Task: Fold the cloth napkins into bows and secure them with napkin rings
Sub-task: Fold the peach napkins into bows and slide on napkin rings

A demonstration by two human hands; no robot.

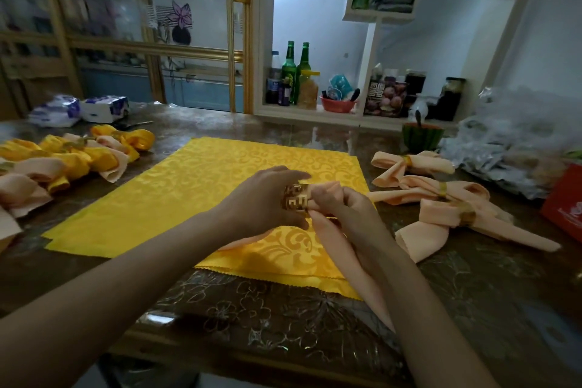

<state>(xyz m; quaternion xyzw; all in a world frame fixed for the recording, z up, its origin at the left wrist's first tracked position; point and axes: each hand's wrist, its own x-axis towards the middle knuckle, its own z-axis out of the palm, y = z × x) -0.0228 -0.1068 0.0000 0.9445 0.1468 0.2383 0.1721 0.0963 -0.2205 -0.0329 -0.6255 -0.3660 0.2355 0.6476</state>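
Looking down through the head camera, I see the left hand (266, 198) curled round a gold cut-out napkin ring (294, 203), holding it just above the middle of the table. The right hand (346, 208) pinches the bunched middle of a peach napkin (340, 255) right at the ring's mouth; I cannot tell how far the cloth sits inside the ring. One long tail of that napkin hangs down toward me along the right forearm. Under both hands a yellow damask napkin (189, 192) lies spread flat on the glass-topped table (252, 309). To the right, three finished peach bows (441, 198) lie close together, each banded with a gold ring. On the left sits a pile of yellow and peach bows (63, 164). Farther back I make out a halved watermelon (422, 137) and green bottles (296, 69) on a white shelf.
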